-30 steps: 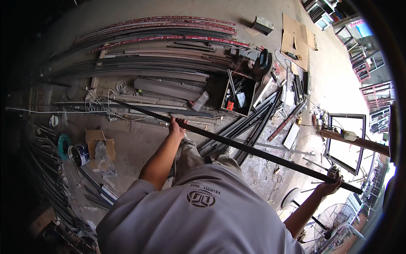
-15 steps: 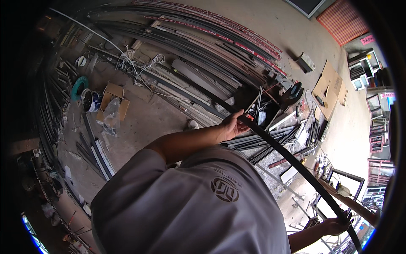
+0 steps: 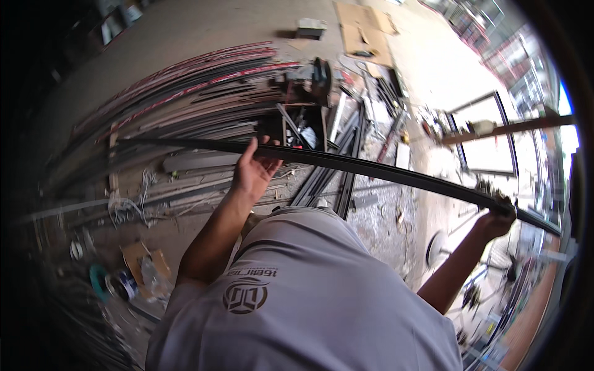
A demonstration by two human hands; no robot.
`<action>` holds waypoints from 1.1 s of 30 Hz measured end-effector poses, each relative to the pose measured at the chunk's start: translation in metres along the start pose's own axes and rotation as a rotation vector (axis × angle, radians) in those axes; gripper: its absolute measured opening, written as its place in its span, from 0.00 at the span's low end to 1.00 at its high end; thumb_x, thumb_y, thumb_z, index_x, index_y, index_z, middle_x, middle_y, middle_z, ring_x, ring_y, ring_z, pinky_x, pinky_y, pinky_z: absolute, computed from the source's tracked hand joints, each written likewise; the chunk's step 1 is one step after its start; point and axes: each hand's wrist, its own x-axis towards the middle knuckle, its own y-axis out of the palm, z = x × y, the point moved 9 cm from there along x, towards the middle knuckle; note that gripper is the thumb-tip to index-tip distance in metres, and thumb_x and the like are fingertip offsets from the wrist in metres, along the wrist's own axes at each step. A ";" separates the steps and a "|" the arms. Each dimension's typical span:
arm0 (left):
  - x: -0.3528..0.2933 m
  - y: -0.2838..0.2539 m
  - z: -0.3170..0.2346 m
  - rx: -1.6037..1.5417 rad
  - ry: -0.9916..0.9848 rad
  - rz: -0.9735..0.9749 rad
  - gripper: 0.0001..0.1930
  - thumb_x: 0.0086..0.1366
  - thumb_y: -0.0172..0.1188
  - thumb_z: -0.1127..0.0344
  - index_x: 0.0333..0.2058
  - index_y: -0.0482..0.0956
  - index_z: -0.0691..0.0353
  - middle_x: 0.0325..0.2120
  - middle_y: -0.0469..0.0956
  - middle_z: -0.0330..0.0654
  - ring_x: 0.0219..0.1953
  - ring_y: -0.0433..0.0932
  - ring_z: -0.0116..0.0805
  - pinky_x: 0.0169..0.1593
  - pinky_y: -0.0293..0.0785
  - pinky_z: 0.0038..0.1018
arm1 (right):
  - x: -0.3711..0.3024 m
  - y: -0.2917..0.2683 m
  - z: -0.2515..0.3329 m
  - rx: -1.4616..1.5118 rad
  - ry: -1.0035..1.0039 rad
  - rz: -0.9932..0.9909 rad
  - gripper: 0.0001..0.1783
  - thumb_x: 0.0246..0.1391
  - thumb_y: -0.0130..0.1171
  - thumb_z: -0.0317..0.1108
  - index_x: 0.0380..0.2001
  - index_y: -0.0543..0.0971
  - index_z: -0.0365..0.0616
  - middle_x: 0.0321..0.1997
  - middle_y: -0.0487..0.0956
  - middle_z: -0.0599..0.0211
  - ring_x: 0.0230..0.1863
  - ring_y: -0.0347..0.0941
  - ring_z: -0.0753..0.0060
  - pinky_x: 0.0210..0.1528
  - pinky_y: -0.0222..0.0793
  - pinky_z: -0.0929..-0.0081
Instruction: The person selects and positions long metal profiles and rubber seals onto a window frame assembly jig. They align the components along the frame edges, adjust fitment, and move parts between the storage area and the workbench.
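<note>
A long dark metal profile bar (image 3: 359,165) stretches across in front of me, sloping down toward the right. My left hand (image 3: 255,166) grips it left of centre, with the thumb on the near side and the fingers beneath. Near the bar's right end my right hand (image 3: 499,220) is wrapped round it. The bar's left end reaches out over a stack of long profiles (image 3: 204,102) on the floor. Below the middle of the bar lie several shorter dark profile pieces (image 3: 337,185).
An open box of offcuts (image 3: 309,123) and a chop saw (image 3: 321,77) stand beyond the bar. Flattened cardboard (image 3: 365,37) lies farther back. At right is a dark rectangular frame (image 3: 515,136) with a wooden beam (image 3: 526,128) across it. A cardboard box (image 3: 139,256) and cables (image 3: 124,210) lie at left.
My body and view have turned to the right. The bar, which slanted steeply down to the right, is now nearer level. Both hands still hold it, and the right hand is higher in view.
</note>
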 end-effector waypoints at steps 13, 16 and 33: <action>-0.005 0.035 -0.059 0.431 0.054 0.188 0.21 0.76 0.53 0.60 0.62 0.69 0.62 0.57 0.76 0.45 0.61 0.75 0.42 0.63 0.76 0.37 | -0.244 -0.177 0.000 -0.054 0.937 -0.745 0.19 0.65 0.48 0.36 0.53 0.73 0.34 0.43 0.82 0.52 0.41 0.80 0.59 0.47 0.79 0.65; 0.010 0.060 -0.027 0.518 0.069 0.194 0.17 0.76 0.54 0.64 0.59 0.70 0.63 0.55 0.77 0.44 0.61 0.75 0.43 0.63 0.76 0.37 | -0.281 -0.203 -0.038 -0.076 1.090 -0.725 0.14 0.65 0.50 0.39 0.45 0.75 0.40 0.42 0.84 0.54 0.39 0.81 0.62 0.45 0.80 0.67; 0.008 0.283 0.078 0.876 0.557 0.272 0.21 0.78 0.49 0.60 0.64 0.66 0.64 0.54 0.76 0.45 0.60 0.76 0.43 0.60 0.80 0.38 | -0.425 -0.256 -0.227 -0.354 1.592 0.220 0.30 0.68 0.54 0.50 0.57 0.75 0.30 0.38 0.84 0.56 0.32 0.80 0.70 0.37 0.77 0.72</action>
